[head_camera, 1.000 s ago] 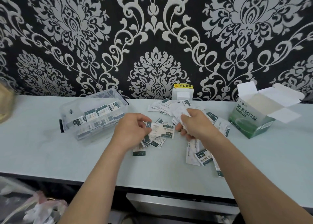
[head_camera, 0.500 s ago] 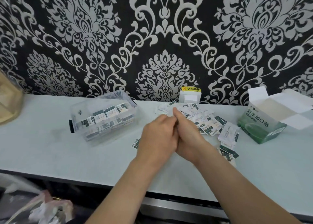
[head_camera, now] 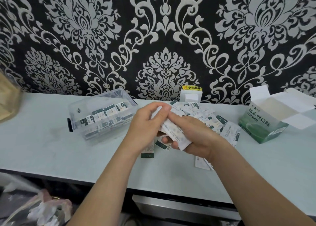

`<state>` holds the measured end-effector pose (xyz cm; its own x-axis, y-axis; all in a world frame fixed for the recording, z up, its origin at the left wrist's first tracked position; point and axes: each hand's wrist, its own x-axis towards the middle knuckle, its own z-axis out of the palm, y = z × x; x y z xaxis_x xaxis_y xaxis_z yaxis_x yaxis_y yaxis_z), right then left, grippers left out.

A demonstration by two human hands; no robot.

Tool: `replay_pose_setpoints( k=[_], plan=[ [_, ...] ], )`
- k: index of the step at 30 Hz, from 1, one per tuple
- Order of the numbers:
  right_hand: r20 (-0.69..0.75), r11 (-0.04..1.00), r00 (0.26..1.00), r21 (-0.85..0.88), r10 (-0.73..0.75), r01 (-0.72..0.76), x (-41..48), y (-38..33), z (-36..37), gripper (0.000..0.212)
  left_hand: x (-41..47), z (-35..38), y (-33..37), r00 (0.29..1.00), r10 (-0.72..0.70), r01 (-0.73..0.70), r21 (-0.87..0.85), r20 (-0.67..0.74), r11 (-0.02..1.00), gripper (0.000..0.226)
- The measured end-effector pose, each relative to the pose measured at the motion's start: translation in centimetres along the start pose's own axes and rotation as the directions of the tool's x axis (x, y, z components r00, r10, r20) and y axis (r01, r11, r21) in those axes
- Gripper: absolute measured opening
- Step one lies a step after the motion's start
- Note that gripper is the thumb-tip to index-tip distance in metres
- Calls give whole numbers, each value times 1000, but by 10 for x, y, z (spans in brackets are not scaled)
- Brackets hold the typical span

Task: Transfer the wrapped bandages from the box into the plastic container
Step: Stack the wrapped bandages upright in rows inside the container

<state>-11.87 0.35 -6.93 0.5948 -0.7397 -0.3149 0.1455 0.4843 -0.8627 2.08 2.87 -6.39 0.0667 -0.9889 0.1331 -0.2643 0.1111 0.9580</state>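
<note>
Bandages (head_camera: 174,133) between left hand (head_camera: 146,128), right hand (head_camera: 196,137)

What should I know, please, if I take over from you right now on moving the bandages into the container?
Left hand and right hand both grip one stack of wrapped bandages above the table.
Plastic container, on the left, is open and already holds rows of bandages.
Box, on the right, has its flaps open; no bandages show inside.
Loose bandages lie scattered on the table between them.
Left to do: put the held stack into the container, then gather the loose ones.
</note>
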Motion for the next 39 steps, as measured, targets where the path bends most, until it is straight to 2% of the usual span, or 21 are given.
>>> replay_pose_setpoints(
  k=[3, 5, 9, 11, 16, 19, 22, 24, 28, 31, 33, 36, 39],
  plan=[
    [-125, 1000, 992, -11, -4, 3, 3, -1, -3, 46, 3, -4, -8, 994, 59, -67, 86, 97, 994, 14],
    [-165, 1000, 986, 21, 5, -2, 5, 0, -5, 44, 4, -2, -12, 996, 40, -47, 90, 85, 995, 18],
    [-110, 992, 990, 103, 83, -72, 2, -3, -8, 32, 3, 0, -12, 996, 82, -80, 60, -27, 995, 29],
    [-107, 989, 990, 121, 94, -81, 1, -3, -9, 28, 3, 1, -11, 995, 99, -96, 74, -31, 993, 29],
    [-318, 989, 947, 127, -32, 76, 12, 6, -7, 18, 3, 10, -16, 998, 65, -64, 157, 1, 985, 13],
    [-318, 973, 946, 191, -65, 131, 16, 10, -7, 22, 4, 16, -18, 997, 74, -78, 184, 29, 980, 11],
    [-327, 944, 945, 310, -5, 112, 14, 5, -8, 15, 7, 11, -19, 998, 59, -57, 119, -14, 991, 20],
    [-348, 949, 937, 294, -1, 110, 12, 5, -7, 11, 8, 11, -17, 999, 17, -14, 68, -50, 998, 26],
    [-359, 939, 932, 301, -48, 164, 14, 9, 1, 15, 6, 22, -14, 994, -17, 16, -5, -108, 1000, 17],
    [-321, 878, 947, 448, -18, 169, 15, 9, 6, 21, 6, 22, -12, 981, 34, -52, -91, -194, 994, 14],
    [-277, 860, 961, 492, 5, 138, 16, 10, 9, 22, 6, 23, -9, 961, 144, -171, -99, -237, 980, 15],
    [-231, 931, 972, 361, 39, 49, 13, 12, 15, 18, 3, 28, -3, 921, 291, -301, 2, -257, 954, 23],
    [-178, 996, 983, 63, -54, 66, 9, 12, 15, 19, 7, 26, -2, 906, 260, -251, 70, -335, 965, 38]
  ],
)
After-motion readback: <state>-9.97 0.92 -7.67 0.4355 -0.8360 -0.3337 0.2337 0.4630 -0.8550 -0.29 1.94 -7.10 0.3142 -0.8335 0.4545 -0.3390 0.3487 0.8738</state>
